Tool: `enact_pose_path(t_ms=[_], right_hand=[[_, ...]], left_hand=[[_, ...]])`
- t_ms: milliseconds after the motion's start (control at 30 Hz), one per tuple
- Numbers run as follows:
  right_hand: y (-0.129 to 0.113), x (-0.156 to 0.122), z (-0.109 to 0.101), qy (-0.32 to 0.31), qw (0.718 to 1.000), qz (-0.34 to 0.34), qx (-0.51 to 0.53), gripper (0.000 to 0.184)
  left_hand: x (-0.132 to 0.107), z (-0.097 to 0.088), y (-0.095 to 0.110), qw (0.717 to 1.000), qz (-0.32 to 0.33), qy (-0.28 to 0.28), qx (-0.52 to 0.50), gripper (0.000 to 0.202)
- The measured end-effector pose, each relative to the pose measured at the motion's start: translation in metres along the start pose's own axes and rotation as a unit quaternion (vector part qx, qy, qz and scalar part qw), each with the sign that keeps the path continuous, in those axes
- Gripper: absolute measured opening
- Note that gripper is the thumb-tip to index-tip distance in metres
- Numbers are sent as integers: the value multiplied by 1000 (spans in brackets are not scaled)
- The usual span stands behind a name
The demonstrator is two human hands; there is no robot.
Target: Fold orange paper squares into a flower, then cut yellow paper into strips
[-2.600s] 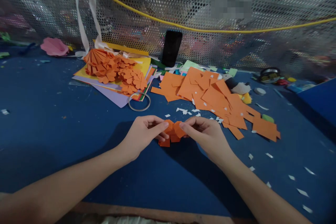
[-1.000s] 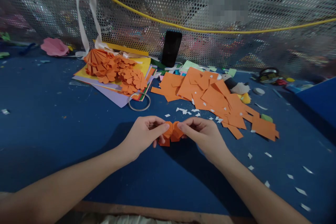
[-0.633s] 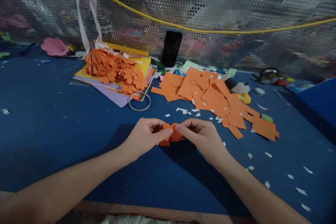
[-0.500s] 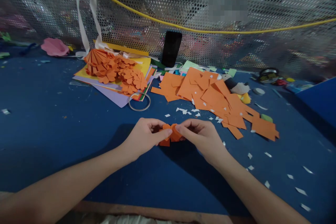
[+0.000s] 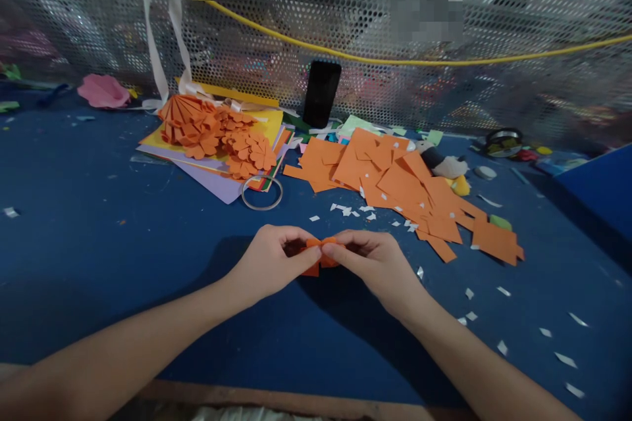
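Between my two hands is a small folded orange paper piece, partly hidden by the fingers. My left hand pinches its left side with thumb and fingertips. From the other side my right hand pinches it too, and the thumb tips nearly meet over its middle. A square-edged orange bit pokes out below the left thumb. Beyond my hands, orange paper squares lie in a loose heap to the right. Finished orange paper flowers rest on a stack of coloured sheets to the left.
A tape-like ring lies by the stack. White paper scraps are scattered on the blue table. A black phone leans against the perforated metal wall, where a yellow cable hangs. A pink paper flower sits far left.
My right thumb has moved slightly left and the thumb tips are closer together. My fingers now cover more of the orange paper piece.
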State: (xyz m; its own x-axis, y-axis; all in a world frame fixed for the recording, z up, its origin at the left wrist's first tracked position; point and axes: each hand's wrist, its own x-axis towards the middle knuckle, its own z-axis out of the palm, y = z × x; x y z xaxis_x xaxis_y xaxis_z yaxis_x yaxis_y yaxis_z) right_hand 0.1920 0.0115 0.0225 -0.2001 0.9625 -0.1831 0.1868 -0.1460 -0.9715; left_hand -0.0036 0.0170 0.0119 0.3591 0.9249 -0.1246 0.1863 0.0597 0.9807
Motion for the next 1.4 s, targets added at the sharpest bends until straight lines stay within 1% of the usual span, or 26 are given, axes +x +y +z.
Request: enact_pose_path(t_ms=[133,233,300,367,400,467,533,567,600,633,667,700,767,800,833,867,900,933,967,1000,1067,1133,1200,1300,1400], right_hand=[[1,0,-3,-2,998,-9,-65,28],[0,0,-2,5,994,-20,-106,28],[0,0,0,9,998,-7,-69,27],[0,0,2,0,1000,15,2,28],[1,0,2,-4,999,26,33,28],[2,1,2,-8,997,40,71,28],[4,2,1,0,995,40,86,26],[5,3,0,7,995,37,90,26],[5,4,-2,15,996,30,87,26],[6,4,-3,24,997,18,73,28],[7,5,-4,31,998,3,48,31],[7,6,-6,35,999,-16,11,35],[9,6,-8,31,994,-58,-87,40],[9,7,-8,26,986,-82,-141,39],[11,7,-9,24,976,-107,-191,38],[12,8,-9,28,962,-135,-235,38],[14,10,-8,40,947,-165,-273,37],[15,11,-8,58,930,-199,-303,36],[17,12,-8,81,913,-233,-325,34],[17,13,-7,107,897,-265,-338,32],[17,14,-5,145,869,-322,-347,27],[14,12,-3,160,846,-368,-351,25],[12,8,0,158,828,-401,-357,27],[10,4,5,165,811,-422,-370,25],[10,2,9,172,807,-427,-370,20]], left_hand=[[0,1,3,997,23,21,67,15],[0,1,2,993,42,41,101,14],[0,1,-1,993,48,54,97,14],[0,1,-3,993,55,68,84,14],[-1,1,-3,993,59,69,78,15],[-1,0,-1,994,68,51,73,17],[-1,-3,1,992,77,24,94,20],[0,-5,2,989,86,23,121,21],[1,-8,3,981,101,41,163,23],[3,-12,2,965,121,73,220,25],[5,-16,1,940,145,116,287,26],[8,-21,-2,904,166,164,358,27],[16,-31,-8,828,179,221,483,32],[19,-36,-12,801,172,232,525,32],[22,-40,-15,784,167,229,553,28],[25,-43,-17,775,167,220,569,22],[27,-44,-18,774,170,211,572,18],[27,-44,-18,780,175,207,564,17],[27,-42,-16,793,178,206,545,17],[26,-39,-14,812,179,207,516,15],[21,-28,-9,860,179,200,434,11],[13,-16,-5,903,195,171,344,8],[6,-5,-3,928,208,146,273,8],[-1,5,-4,943,208,133,223,11],[-3,9,-5,945,202,143,215,10]])
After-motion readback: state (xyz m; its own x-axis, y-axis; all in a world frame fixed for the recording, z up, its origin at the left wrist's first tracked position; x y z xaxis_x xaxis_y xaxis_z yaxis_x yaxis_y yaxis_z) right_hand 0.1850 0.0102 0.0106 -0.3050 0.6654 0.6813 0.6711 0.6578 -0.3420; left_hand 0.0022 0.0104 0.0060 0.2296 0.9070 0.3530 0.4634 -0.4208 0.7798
